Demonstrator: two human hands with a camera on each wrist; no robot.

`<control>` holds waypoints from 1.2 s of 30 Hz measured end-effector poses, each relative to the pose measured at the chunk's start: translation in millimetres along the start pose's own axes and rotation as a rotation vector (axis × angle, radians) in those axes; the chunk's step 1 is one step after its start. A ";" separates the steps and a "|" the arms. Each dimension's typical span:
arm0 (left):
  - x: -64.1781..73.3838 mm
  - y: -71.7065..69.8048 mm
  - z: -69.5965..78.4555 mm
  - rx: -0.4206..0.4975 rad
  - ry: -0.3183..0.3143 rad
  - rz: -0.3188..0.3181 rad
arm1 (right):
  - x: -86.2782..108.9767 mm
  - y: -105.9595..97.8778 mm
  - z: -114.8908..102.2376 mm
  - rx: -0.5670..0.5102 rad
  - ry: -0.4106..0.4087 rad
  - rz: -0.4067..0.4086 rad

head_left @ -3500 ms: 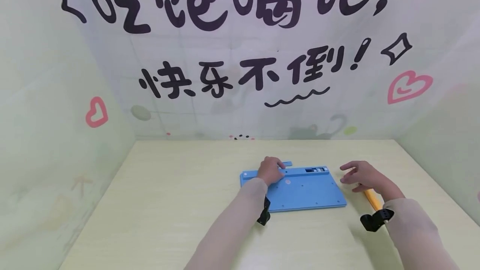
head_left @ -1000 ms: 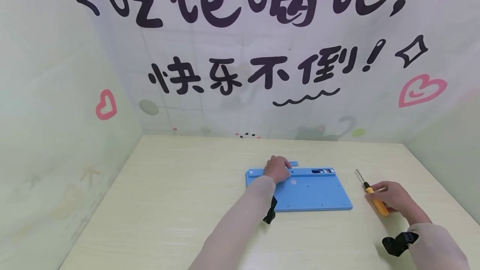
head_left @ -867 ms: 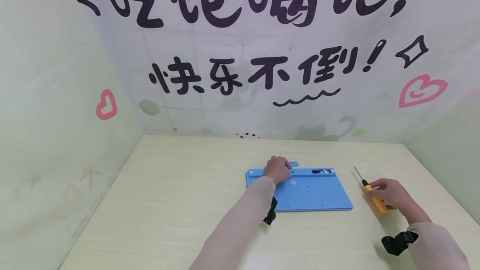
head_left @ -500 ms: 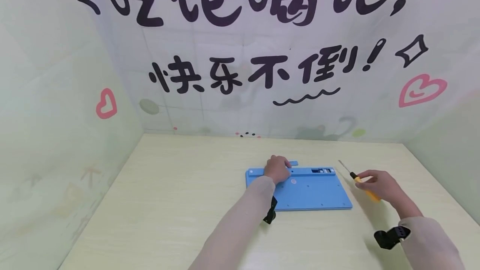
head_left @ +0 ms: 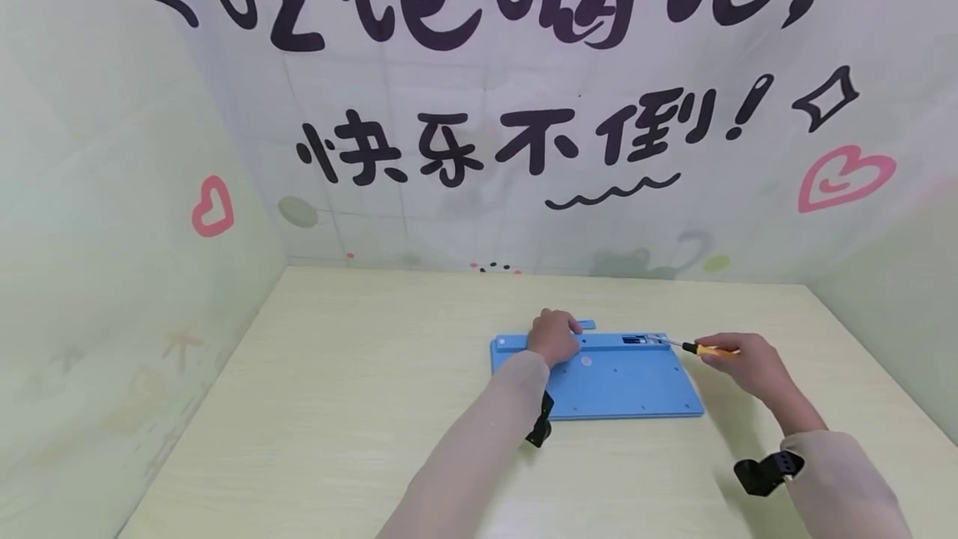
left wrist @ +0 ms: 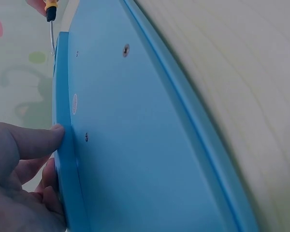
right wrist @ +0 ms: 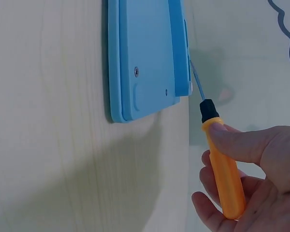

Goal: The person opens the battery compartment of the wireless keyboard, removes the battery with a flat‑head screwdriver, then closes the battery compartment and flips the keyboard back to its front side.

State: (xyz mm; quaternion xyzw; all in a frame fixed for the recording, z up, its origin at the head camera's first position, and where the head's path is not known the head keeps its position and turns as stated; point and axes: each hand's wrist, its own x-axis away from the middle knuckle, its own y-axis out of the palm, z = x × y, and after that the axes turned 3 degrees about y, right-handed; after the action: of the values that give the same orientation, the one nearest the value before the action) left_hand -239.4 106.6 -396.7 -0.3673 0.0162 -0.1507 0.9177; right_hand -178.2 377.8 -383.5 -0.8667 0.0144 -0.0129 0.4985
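A blue keyboard [head_left: 621, 385] lies underside up on the table, its raised bar along the far side. My left hand [head_left: 554, 338] grips that bar left of the middle; in the left wrist view the thumb [left wrist: 41, 141] presses its near face and the other fingers are behind it. An orange-handled screwdriver [right wrist: 226, 176] is in my right hand [head_left: 752, 366], held between thumb and fingers. The screwdriver's shaft reaches the open battery compartment [head_left: 636, 340] at the bar's right end. Whether the tip touches anything inside is too small to tell.
A small blue cover piece [head_left: 588, 324] lies just behind the keyboard, partly hidden by my left hand. The pale wooden table [head_left: 359, 406] meets a printed fabric backdrop [head_left: 419, 231] at the back, with similar panels on both sides.
My right hand has picked up the screwdriver from the table and moved it left and away from me, tip now at the compartment. My left hand stays on the keyboard.
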 end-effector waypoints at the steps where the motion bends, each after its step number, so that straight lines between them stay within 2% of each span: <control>1: 0.2 -0.5 0.4 -0.005 0.004 0.002 | -0.5 0.1 -0.5 0.003 -0.002 0.001; 13: -1.9 -0.3 0.2 -0.002 -0.003 -0.010 | -13.7 -13.0 -10.3 0.028 -0.055 0.007; 21: -2.9 0.4 -3.0 -0.013 0.006 -0.005 | -27.5 -21.8 -18.6 0.060 -0.081 -0.081; 29: -2.5 0.8 -2.5 -0.028 0.025 -0.001 | -38.5 -30.5 -25.1 0.115 -0.197 -0.126; 36: -6.6 3.6 -4.5 -0.023 0.014 -0.002 | -46.7 -36.0 -34.7 0.139 -0.185 -0.165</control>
State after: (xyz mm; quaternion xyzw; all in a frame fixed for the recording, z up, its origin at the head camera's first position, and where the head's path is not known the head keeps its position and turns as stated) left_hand -245.3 107.9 -402.9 -0.3769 0.0241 -0.1539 0.9131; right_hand -225.7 367.7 -335.3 -0.8258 -0.1037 0.0250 0.5537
